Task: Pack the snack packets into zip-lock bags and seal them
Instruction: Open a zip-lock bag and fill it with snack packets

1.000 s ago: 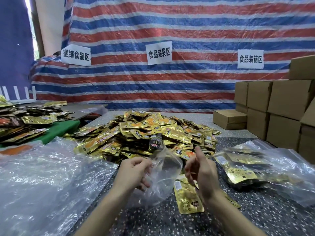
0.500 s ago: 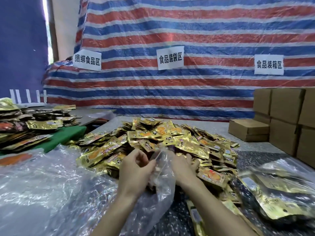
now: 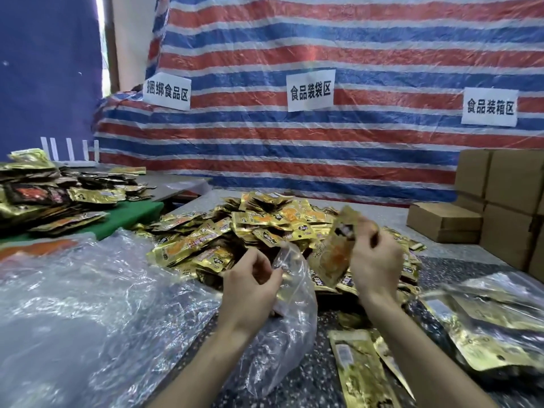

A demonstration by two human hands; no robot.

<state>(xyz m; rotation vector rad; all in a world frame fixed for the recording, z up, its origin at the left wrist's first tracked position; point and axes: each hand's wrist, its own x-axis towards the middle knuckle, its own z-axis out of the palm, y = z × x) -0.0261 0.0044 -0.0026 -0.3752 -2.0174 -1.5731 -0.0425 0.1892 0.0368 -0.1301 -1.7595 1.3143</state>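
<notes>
Left hand (image 3: 250,285): pinches the mouth of a clear zip-lock bag (image 3: 294,325)
Right hand (image 3: 375,260): grips a gold snack packet (image 3: 334,254) beside that mouth
Packet pile (image 3: 250,231): middle of the bench (image 3: 319,378), behind both hands
Filled bags (image 3: 485,328): right edge

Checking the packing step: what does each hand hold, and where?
The left hand pinches the clear bag at its top edge; the right hand grips a gold packet near its upper end.

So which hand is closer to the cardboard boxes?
Right. The right hand, holding a snack packet, is left of the cardboard boxes; the left hand grips the zip-lock bag farther left.
</notes>
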